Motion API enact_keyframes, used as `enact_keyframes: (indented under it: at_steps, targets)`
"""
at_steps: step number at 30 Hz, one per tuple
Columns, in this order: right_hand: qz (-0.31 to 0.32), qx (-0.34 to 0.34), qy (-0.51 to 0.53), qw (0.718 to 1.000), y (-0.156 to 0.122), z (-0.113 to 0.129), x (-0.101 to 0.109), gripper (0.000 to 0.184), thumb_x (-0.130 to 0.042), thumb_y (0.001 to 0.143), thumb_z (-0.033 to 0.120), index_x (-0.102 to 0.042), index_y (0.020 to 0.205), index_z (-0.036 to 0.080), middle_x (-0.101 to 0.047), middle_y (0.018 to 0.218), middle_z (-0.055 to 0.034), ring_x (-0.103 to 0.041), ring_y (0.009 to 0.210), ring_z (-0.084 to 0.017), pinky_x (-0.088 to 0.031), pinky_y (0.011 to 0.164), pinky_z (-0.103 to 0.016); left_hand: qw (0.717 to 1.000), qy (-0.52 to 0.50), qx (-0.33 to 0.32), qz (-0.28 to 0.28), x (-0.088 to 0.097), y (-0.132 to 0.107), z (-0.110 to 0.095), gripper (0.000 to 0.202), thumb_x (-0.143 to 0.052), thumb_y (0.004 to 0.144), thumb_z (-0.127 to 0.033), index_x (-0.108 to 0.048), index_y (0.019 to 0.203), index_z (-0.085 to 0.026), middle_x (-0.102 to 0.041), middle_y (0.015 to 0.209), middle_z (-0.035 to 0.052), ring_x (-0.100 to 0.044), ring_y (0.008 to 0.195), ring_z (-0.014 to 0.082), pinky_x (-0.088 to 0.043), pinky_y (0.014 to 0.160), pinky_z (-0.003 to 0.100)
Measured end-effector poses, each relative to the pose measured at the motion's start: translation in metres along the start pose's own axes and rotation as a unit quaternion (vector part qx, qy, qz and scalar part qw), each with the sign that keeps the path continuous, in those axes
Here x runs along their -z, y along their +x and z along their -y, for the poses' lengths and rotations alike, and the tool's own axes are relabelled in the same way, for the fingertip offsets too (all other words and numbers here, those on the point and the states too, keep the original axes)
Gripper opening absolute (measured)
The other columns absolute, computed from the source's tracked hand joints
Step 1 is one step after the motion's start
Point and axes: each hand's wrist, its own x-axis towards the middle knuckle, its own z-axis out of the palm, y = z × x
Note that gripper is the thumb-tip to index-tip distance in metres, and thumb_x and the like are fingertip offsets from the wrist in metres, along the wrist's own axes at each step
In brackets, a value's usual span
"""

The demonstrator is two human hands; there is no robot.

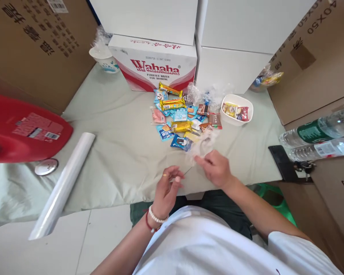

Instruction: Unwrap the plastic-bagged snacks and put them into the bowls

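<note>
My right hand (216, 168) is closed, with thumb and index finger pinched at the lower end of a crumpled clear plastic bag (208, 141). Blur softens the bag's edges. Lower and to the left, my left hand (166, 187) has loosely curled fingers, with the thumb apart from them. A thin dark line (188, 170), perhaps a string or wire, runs between the two hands; whether the left fingertips touch it is unclear. Just beyond lies a pile of small wrapped snacks, among them a yellow packet (182, 126), a dark blue packet (179, 141) and a brown packet (215, 120).
A white bowl (237, 120) holds several snacks, near crumpled clear plastic (215, 93). Behind stand a Wahaha carton (157, 65) and a paper cup (104, 59). A film roll (64, 183) and red jug (25, 130) are left; a phone (281, 162), keys (305, 167) and bottles (312, 131) right.
</note>
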Motion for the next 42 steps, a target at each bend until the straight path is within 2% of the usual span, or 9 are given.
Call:
enact_keyframes:
  at_steps: [4,10,16,19,24,30,34,38,42]
  targets:
    - [0.069,0.030,0.058,0.995,-0.045,0.045,-0.028,0.026,-0.052,0.102,0.012,-0.076,0.099,0.021,-0.060,0.075,-0.0042,-0.048,0.072,-0.019,-0.039,0.062,-0.031,0.957,-0.192,0.217,-0.001,-0.036,0.020,-0.011,0.059,-0.085,0.075,-0.051,-0.059,0.119,-0.021,-0.072,0.109,0.0078,-0.072,0.094,0.0207,-0.058,0.072,0.030]
    - [0.100,-0.114,0.272,0.950,-0.078,0.054,-0.011,0.029,-0.051,0.098,0.017,-0.072,0.118,0.022,-0.068,0.107,-0.0097,-0.061,0.093,-0.022,-0.054,0.081,-0.037,0.924,-0.276,0.255,-0.075,-0.028,0.029,-0.003,0.038,-0.088,0.070,-0.043,-0.065,0.090,-0.021,-0.076,0.097,0.0040,-0.074,0.096,0.0203,-0.058,0.081,0.032]
    - [0.030,-0.495,0.355,0.792,-0.059,0.015,-0.008,0.060,-0.062,0.095,0.057,-0.057,0.142,0.020,-0.069,0.119,-0.0133,-0.067,0.106,-0.027,-0.057,0.082,-0.040,0.916,-0.351,0.192,-0.026,-0.024,0.014,-0.013,0.035,-0.090,0.072,-0.040,-0.074,0.095,-0.020,-0.081,0.105,0.0064,-0.076,0.106,0.0254,-0.056,0.104,0.043]
    - [0.079,-0.550,0.437,0.707,-0.036,0.011,-0.022,0.086,-0.084,0.073,0.056,-0.054,0.145,0.019,-0.072,0.107,-0.0085,-0.067,0.095,-0.024,-0.055,0.079,-0.037,0.916,-0.361,0.173,0.000,-0.022,0.011,-0.016,0.035,-0.089,0.073,-0.044,-0.077,0.096,-0.020,-0.081,0.107,0.0071,-0.075,0.109,0.0249,-0.055,0.106,0.043]
    - [0.060,-0.563,0.551,0.613,-0.016,0.021,-0.042,0.050,-0.092,0.060,0.049,-0.073,0.096,0.020,-0.060,0.072,0.0042,-0.049,0.064,-0.012,-0.042,0.066,-0.028,0.917,-0.356,0.156,-0.088,0.010,0.016,-0.007,0.032,-0.093,0.066,-0.040,-0.077,0.085,-0.020,-0.079,0.095,0.0030,-0.073,0.100,0.0189,-0.060,0.090,0.031]
    - [-0.065,-0.540,0.568,0.617,-0.014,0.021,-0.039,0.038,-0.091,0.065,0.047,-0.070,0.086,0.024,-0.066,0.086,0.0023,-0.056,0.078,-0.013,-0.047,0.074,-0.027,0.903,-0.366,0.154,-0.161,0.062,0.025,0.000,0.032,-0.091,0.067,-0.037,-0.071,0.083,-0.019,-0.073,0.083,-0.0002,-0.072,0.078,0.0152,-0.061,0.071,0.029]
    - [-0.052,-0.550,0.574,0.604,-0.014,0.018,-0.040,0.044,-0.086,0.071,0.052,-0.058,0.093,0.026,-0.068,0.090,0.0025,-0.062,0.073,-0.014,-0.049,0.061,-0.026,0.925,-0.276,0.169,-0.197,0.071,0.029,0.000,0.039,-0.083,0.076,-0.051,-0.067,0.090,-0.018,-0.067,0.074,-0.0030,-0.060,0.051,0.0076,-0.041,0.044,0.018]
    - [-0.026,-0.556,0.430,0.711,-0.019,0.011,-0.048,0.039,-0.066,0.087,0.060,-0.047,0.099,0.027,-0.062,0.078,0.0046,-0.050,0.050,-0.012,-0.035,0.043,-0.025,0.941,-0.163,0.178,-0.236,0.072,0.025,0.007,0.044,-0.073,0.082,-0.060,-0.062,0.097,-0.021,-0.059,0.065,-0.0072,-0.045,0.037,0.0049,-0.021,0.036,0.018]
    - [0.031,-0.503,0.292,0.813,-0.030,0.000,-0.051,0.031,-0.051,0.098,0.056,-0.050,0.102,0.026,-0.066,0.081,0.0011,-0.051,0.052,-0.014,-0.043,0.051,-0.029,0.953,-0.020,0.212,-0.215,0.090,0.011,0.012,0.038,-0.066,0.085,-0.059,-0.059,0.091,-0.022,-0.062,0.070,-0.0034,-0.051,0.047,0.0097,-0.031,0.042,0.021]
